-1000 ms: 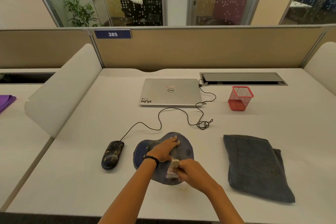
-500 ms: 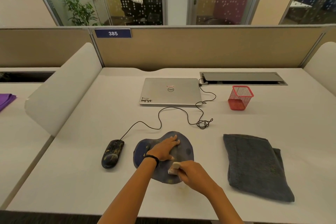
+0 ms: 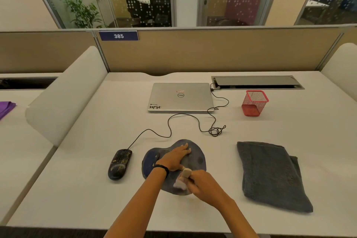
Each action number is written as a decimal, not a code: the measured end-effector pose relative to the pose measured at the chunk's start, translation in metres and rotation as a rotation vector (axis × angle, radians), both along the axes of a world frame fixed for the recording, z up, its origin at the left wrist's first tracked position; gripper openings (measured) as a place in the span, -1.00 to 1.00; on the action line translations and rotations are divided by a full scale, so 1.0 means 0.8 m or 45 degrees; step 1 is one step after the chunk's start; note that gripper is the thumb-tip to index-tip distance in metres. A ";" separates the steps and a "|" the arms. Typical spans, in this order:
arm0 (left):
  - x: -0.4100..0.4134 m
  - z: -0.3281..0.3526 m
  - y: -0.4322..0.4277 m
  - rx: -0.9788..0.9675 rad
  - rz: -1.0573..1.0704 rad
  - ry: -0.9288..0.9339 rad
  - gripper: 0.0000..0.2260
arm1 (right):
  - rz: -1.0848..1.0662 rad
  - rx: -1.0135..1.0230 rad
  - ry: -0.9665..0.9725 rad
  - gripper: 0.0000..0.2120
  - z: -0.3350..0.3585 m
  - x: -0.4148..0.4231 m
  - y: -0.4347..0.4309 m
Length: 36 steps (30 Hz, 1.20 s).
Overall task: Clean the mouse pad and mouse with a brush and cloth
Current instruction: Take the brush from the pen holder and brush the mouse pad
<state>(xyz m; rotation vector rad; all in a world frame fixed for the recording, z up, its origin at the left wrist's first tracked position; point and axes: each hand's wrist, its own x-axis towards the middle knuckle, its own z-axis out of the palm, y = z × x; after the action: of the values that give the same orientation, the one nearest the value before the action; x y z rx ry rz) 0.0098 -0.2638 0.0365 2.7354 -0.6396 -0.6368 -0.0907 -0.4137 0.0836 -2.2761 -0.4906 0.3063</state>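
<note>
A dark blue mouse pad (image 3: 199, 158) lies on the white desk in front of me. My left hand (image 3: 176, 157) rests flat on its middle, fingers spread, pinning it down. My right hand (image 3: 203, 183) grips a small pale brush (image 3: 183, 177) whose bristles touch the pad's near part. A black wired mouse (image 3: 119, 164), smeared with yellowish marks, lies to the left of the pad. To the right lies a folded grey cloth (image 3: 270, 176), untouched.
A closed silver laptop (image 3: 180, 96) sits behind the pad, and the mouse cable (image 3: 193, 121) snakes to it with a tangle at the right. A red mesh pen cup (image 3: 254, 103) stands at the back right. White dividers flank the desk (image 3: 77, 189).
The brush in my right hand swept back and forth over the pad's near part. My left hand stayed flat on the pad.
</note>
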 end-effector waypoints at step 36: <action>-0.002 0.006 -0.001 0.026 -0.009 0.010 -0.33 | -0.273 -0.011 -0.114 -0.76 -0.020 0.001 -0.020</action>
<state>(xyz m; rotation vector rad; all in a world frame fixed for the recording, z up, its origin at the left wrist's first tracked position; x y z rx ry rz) 0.0082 -0.2648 0.0411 2.7490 -0.6451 -0.6593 -0.0897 -0.4298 0.0672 -2.3335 -0.2870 0.0998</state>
